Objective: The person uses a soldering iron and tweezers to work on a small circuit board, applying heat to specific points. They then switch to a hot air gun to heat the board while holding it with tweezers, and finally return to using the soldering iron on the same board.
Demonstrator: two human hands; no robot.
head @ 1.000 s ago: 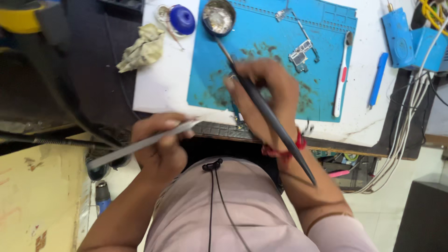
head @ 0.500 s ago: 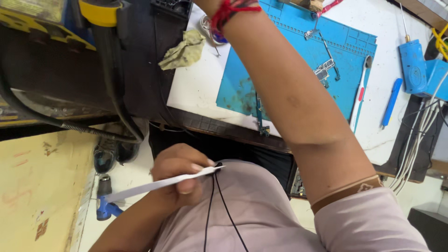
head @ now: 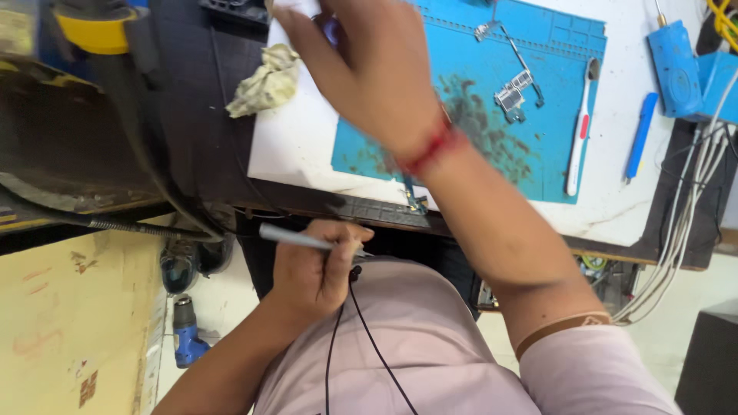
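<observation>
My left hand [head: 315, 269] is close to my chest, shut on a thin grey metal tool [head: 288, 237] that points left. My right hand [head: 369, 69], with a red thread at the wrist, reaches up and left across the blue work mat [head: 553, 46]. It is blurred, its fingers run off the top edge, and I cannot tell whether it holds anything. Small metal parts [head: 513, 96] lie on the mat to the right of that hand. A dark smudge stains the mat's middle.
A white toothbrush [head: 580, 131] and a blue pen [head: 639, 134] lie right of the parts. A crumpled cloth [head: 265, 81] sits at the white table's [head: 292, 146] left edge. A blue device [head: 675, 65] and cables [head: 684, 230] are at the right. A blue tool [head: 184, 330] lies on the floor.
My right hand has swung from the near edge of the mat up toward its far left; the long black tool it held is out of sight. My left hand stays by my chest with the grey tool.
</observation>
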